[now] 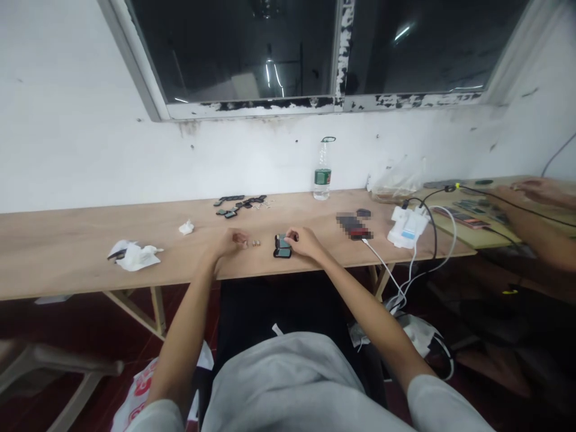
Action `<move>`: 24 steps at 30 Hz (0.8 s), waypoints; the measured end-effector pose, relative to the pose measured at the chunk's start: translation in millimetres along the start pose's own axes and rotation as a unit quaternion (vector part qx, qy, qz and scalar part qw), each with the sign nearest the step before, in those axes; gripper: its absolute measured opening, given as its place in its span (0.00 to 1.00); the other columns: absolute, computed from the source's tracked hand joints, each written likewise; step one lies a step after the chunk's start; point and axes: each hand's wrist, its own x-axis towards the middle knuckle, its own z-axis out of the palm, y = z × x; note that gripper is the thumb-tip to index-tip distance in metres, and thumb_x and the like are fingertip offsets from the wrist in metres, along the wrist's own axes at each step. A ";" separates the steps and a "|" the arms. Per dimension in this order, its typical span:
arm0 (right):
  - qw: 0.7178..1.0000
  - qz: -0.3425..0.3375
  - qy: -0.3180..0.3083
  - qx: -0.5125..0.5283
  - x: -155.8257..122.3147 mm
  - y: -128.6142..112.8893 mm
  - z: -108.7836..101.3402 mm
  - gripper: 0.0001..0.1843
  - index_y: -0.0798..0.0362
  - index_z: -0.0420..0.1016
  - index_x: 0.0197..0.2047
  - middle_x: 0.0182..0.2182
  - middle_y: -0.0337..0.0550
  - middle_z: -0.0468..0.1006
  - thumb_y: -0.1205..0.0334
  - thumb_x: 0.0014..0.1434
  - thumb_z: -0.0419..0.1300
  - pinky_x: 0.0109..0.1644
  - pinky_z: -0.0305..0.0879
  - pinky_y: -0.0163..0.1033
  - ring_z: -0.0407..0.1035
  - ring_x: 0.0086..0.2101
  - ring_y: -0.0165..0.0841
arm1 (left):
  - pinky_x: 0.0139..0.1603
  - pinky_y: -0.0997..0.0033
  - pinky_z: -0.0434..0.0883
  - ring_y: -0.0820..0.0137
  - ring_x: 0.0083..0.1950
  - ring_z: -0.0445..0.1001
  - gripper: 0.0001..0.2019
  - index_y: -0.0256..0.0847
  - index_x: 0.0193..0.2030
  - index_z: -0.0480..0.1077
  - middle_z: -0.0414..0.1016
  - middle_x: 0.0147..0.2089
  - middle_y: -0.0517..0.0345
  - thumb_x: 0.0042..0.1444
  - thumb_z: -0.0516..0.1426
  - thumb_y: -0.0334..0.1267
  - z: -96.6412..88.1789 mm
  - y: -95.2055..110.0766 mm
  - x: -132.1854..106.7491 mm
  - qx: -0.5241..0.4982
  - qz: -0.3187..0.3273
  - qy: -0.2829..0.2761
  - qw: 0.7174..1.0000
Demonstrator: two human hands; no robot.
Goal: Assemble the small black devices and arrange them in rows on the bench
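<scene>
My right hand (300, 241) has its fingers pinched at the edge of a small dark-rimmed piece with a grey-green face (281, 242). A similar dark-rimmed piece (282, 253) lies directly in front of it, nearer the table edge. To the left, my left hand (230, 241) rests low over the table with curled fingers; its fingertips close on a tiny shiny bit, too small to name. Beside those fingertips lie small shiny metallic pieces (256, 243). Further back is a loose group of black pieces (240, 205) with tiny light bits scattered at its right.
Crumpled white tissue (137, 255) and a smaller wad (186, 227) lie at left. A water bottle (322, 171) stands by the wall. Right are a blurred-out dark item (353, 225), a white power strip (407, 228) with cables, and a plastic bag (396, 183). Another person's arm (540, 222) reaches in far right.
</scene>
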 end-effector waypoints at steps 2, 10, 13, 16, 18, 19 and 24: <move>1.000 -0.001 0.000 -0.026 -0.1 -1.1 0.6 0.06 0.51 0.82 0.34 0.33 0.43 0.82 0.62 0.60 0.62 0.47 0.65 0.39 0.73 0.36 0.36 | 0.39 0.59 0.78 0.58 0.35 0.79 0.19 0.39 0.32 0.77 0.82 0.32 0.51 0.33 0.72 0.44 5.7 0.3 2.1 -0.021 0.007 0.007 1.000; 0.994 -0.027 -0.062 -0.086 -0.3 9.8 -1.5 0.20 0.45 0.81 0.53 0.58 0.46 0.76 0.66 0.68 0.50 0.63 0.54 0.56 0.63 0.59 0.46 | 0.42 0.57 0.78 0.58 0.37 0.80 0.25 0.38 0.34 0.78 0.83 0.35 0.49 0.29 0.74 0.51 15.7 5.4 3.0 -0.050 0.019 -0.001 0.999; 0.990 -0.044 -0.095 -0.099 -0.8 11.2 -1.6 0.23 0.43 0.80 0.55 0.60 0.44 0.74 0.71 0.66 0.50 0.65 0.50 0.57 0.62 0.61 0.45 | 0.43 0.57 0.78 0.57 0.38 0.80 0.27 0.38 0.36 0.79 0.83 0.36 0.48 0.30 0.73 0.53 13.2 6.1 1.3 -0.038 0.024 -0.009 0.999; 0.992 -0.043 -0.072 -0.089 1.6 11.9 -4.2 0.24 0.44 0.79 0.56 0.59 0.44 0.75 0.73 0.65 0.50 0.66 0.50 0.56 0.64 0.60 0.44 | 0.43 0.57 0.77 0.57 0.38 0.80 0.28 0.38 0.38 0.79 0.83 0.36 0.48 0.32 0.73 0.55 11.5 7.0 0.1 -0.020 0.027 -0.011 0.999; 0.996 -0.024 -0.036 -0.075 4.6 15.5 -9.3 0.24 0.46 0.79 0.56 0.58 0.45 0.77 0.72 0.64 0.49 0.66 0.52 0.54 0.65 0.60 0.44 | 0.41 0.59 0.77 0.57 0.38 0.80 0.29 0.37 0.39 0.79 0.83 0.37 0.48 0.33 0.72 0.56 11.3 8.5 -0.8 -0.006 0.025 -0.013 1.000; 0.997 -0.012 -0.019 -0.070 6.2 18.9 -12.7 0.24 0.48 0.79 0.55 0.57 0.46 0.77 0.73 0.64 0.50 0.65 0.53 0.53 0.66 0.59 0.44 | 0.41 0.59 0.77 0.57 0.38 0.80 0.29 0.37 0.39 0.79 0.84 0.37 0.47 0.35 0.71 0.57 11.4 9.6 -1.2 0.001 0.024 -0.013 1.000; 0.999 -0.015 -0.016 -0.042 9.9 44.9 -29.6 0.27 0.51 0.81 0.52 0.54 0.46 0.79 0.79 0.56 0.51 0.64 0.60 0.45 0.70 0.56 0.40 | 0.41 0.61 0.77 0.57 0.41 0.81 0.27 0.38 0.41 0.79 0.84 0.40 0.45 0.44 0.67 0.60 13.2 17.3 -2.8 0.010 0.049 -0.012 0.999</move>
